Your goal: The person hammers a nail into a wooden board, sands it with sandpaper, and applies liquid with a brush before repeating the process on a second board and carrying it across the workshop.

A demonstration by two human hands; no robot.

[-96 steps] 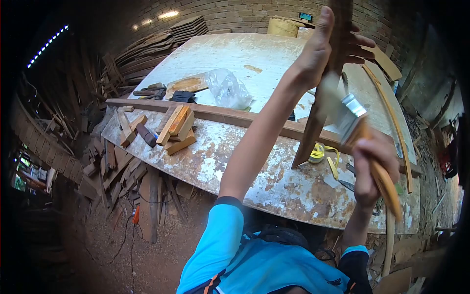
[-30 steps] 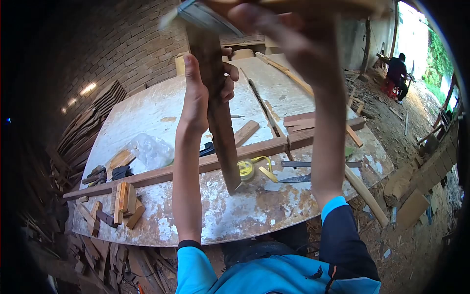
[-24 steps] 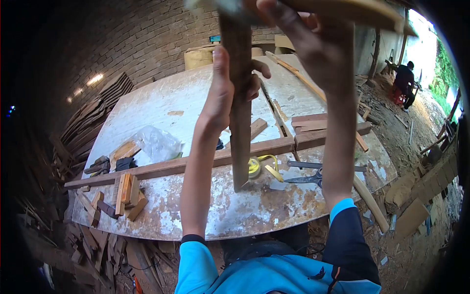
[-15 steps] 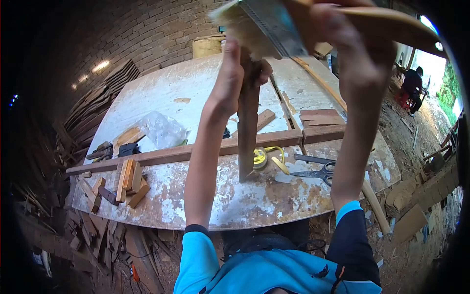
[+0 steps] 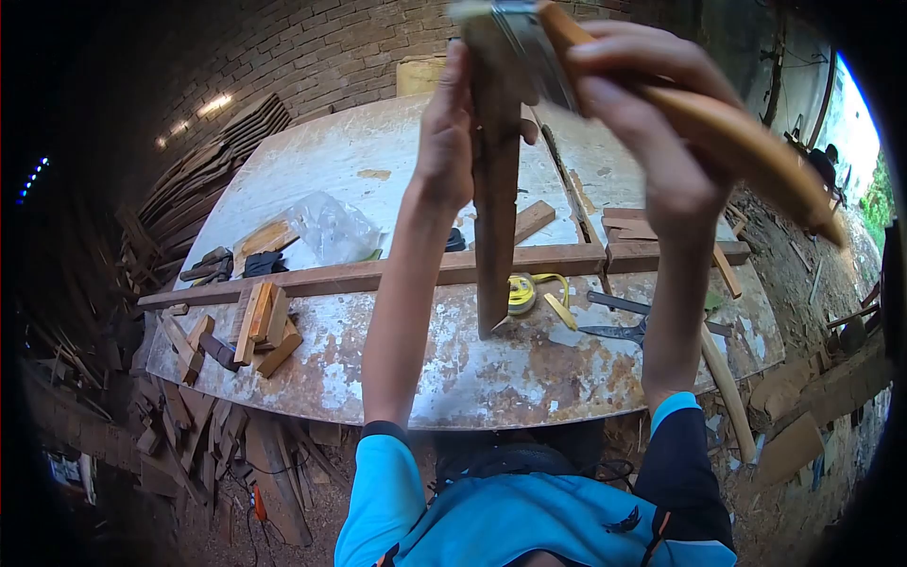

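Wooden and dark, the slat stood nearly upright on the workbench, its long axis vertical and its lower end resting on the worn top beside the yellow tape measure. Its upper end was cut off by the top of the view. The left hand was clamped around its upper part. The right hand gripped the curved handle of a paintbrush, whose metal ferrule lay against the slat's top; the bristles were blurred and mostly out of frame. Scissors lay half hidden behind the right forearm.
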